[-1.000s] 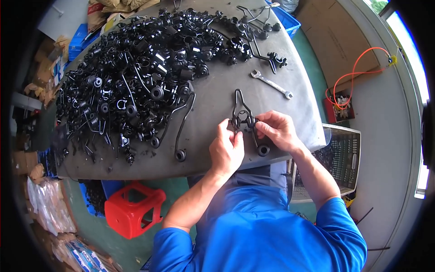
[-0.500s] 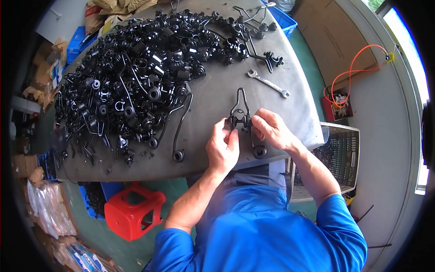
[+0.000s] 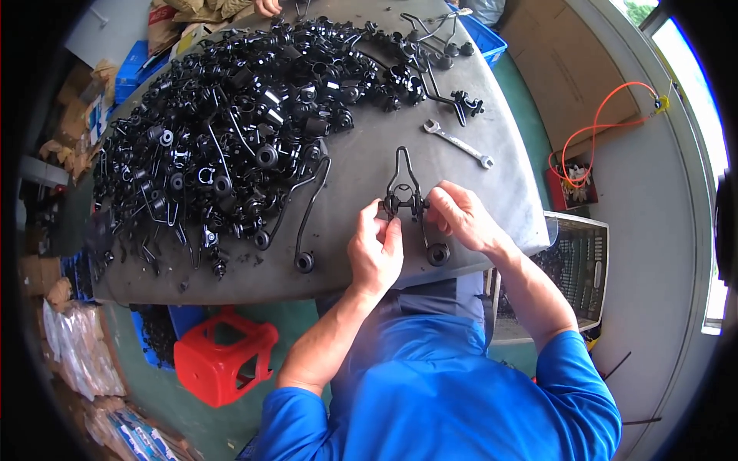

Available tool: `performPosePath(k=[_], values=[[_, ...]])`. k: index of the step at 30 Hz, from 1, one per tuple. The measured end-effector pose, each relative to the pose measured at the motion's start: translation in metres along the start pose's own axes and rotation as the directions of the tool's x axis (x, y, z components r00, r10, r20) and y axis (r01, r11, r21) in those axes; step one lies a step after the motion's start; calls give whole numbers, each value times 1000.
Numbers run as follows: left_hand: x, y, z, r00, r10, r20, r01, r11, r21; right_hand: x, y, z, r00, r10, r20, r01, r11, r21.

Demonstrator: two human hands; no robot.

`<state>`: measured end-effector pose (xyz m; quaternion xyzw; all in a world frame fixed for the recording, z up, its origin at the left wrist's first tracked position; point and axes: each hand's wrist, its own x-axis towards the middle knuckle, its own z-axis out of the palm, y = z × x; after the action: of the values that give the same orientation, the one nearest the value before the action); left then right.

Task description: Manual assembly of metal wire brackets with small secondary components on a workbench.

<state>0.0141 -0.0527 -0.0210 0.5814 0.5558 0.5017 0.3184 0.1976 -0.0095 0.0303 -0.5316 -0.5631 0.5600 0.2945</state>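
In front of me a black bent-wire bracket [image 3: 403, 163] lies on the grey tabletop, its narrow loop pointing away from me. A black clamp [image 3: 404, 204] with a ring sits between its two legs. My left hand [image 3: 377, 250] pinches the clamp's left end between thumb and fingers. At the clamp's right end, my right hand [image 3: 463, 219] has its fingers curled together; whatever lies between those fingertips is hidden. Below the right hand, a round black rubber foot [image 3: 437, 254] ends one leg of the bracket. Another wire bracket [image 3: 309, 211] lies to the left.
A large heap of black metal parts [image 3: 254, 123] covers the table's left and far side. An open-ended wrench [image 3: 459, 144] lies right of centre. A crate [image 3: 597, 265] stands at the table's right, a red stool [image 3: 223, 361] below left. Another person's hand [image 3: 267, 7] shows at the far edge.
Another person's hand has come into view at the far edge. My hands keep nearly the same hold, and the bracket has shifted very slightly left.
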Motion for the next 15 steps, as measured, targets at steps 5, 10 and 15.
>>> performPosePath(k=[5,10,15], values=[[3,1,2,997,48,-59,-41,992,121,7,0,9,997,-70,-24,67,990,-126],[10,-1,-6,995,-103,-7,103,986,131,24,0,-16,902,-391,-182,231,794,-563],[25,-3,-16,988,-121,98,107,985,135,21,14,-68,858,-485,-167,95,471,-877]])
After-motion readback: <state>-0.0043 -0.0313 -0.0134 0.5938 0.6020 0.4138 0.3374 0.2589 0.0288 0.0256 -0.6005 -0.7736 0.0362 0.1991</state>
